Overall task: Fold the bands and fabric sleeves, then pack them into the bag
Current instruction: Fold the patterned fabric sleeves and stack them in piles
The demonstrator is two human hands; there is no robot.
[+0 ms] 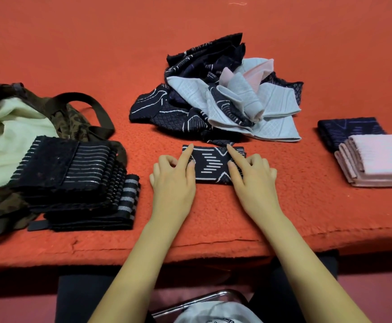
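Folded sleeve (213, 165): dark, white lines, flat on red cloth (213, 217) near its front edge | Around: loose sleeve pile (216, 96) just behind; band stack (73, 178) left, against bag (10, 127); folded stack (372, 157) right | Left hand (174, 176): straight index finger presses sleeve's left end, other fingers curled | Right hand (251, 173): same, right end

Table cover: fuzzy orange-red cloth (73, 43) spread over the table, its front edge hanging down with a wavy hem.
Thread: pale loose strand (237, 3) lying on the cloth at the far edge.
Metal tube: shiny bent bar (199, 300) below the table edge.
White fabric: crumpled, dark-printed piece (213, 313) just beneath the bar.
Floor: dull pink (15, 304).
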